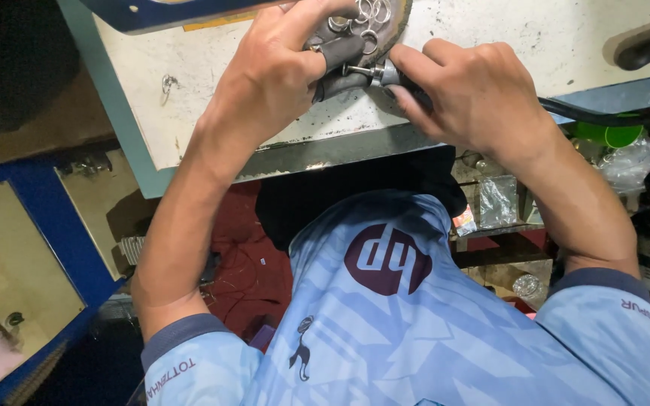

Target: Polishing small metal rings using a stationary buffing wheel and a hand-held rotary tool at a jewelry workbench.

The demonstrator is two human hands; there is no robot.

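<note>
At the desk's [212, 113] near edge, the left hand [272, 71] is pinching a ring [338, 24] while the right hand [475, 90] is gripping a rotary tool [378, 73].

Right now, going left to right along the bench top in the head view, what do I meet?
Small hook → left hand → dark pad → rotary tool tip → right hand → black cable.
</note>
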